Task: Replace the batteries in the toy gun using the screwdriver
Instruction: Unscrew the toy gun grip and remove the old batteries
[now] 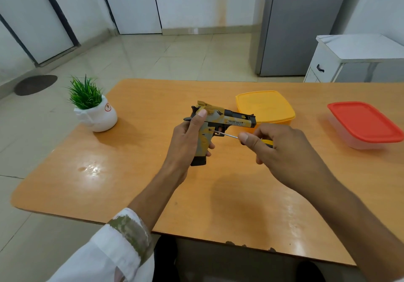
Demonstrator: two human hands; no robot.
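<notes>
A yellow, grey and black toy gun (231, 119) is held above the orange table (135, 172), barrel pointing right. My left hand (188, 138) grips its handle, thumb up along the rear of the slide. My right hand (282, 150) pinches a screwdriver (229, 136) with a yellow and black handle. The thin metal shaft runs left, and its tip sits at a screw hole on the gun's side near the trigger. No batteries are visible.
A yellow-lidded container (264, 107) sits just behind the gun. A red-lidded clear container (365, 124) stands at the right. A small green plant in a white pot (96, 109) is at the table's left corner. A white cabinet (354, 56) stands beyond the table.
</notes>
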